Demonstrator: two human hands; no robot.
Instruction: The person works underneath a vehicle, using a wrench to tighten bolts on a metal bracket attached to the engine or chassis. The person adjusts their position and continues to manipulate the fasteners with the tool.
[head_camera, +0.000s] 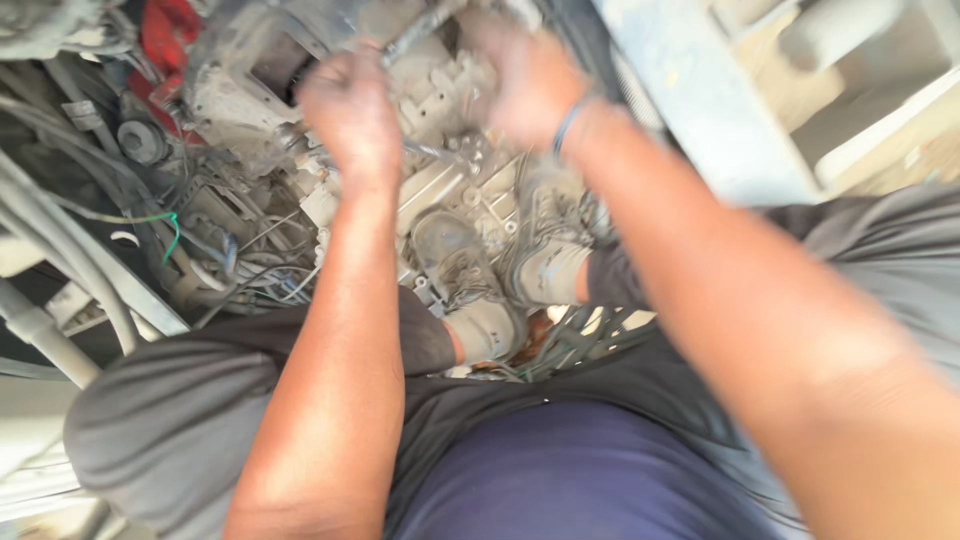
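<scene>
Left hand (350, 115), top centre of frame, clenched around a thin grey metal tool bar (420, 28) over the dusty grey engine block (450, 170). Right hand (530, 85) just right of it, blurred; cannot tell its grip. Dusty grey work shoes (470, 290) stand below, centre frame.

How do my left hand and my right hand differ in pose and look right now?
The left hand is closed in a fist around a thin metal tool, while the right hand lies flatter on the engine block. The right wrist wears a dark band; the left wrist is bare. The right hand is more blurred. Both are grimy and reach down to the same engine.
</scene>
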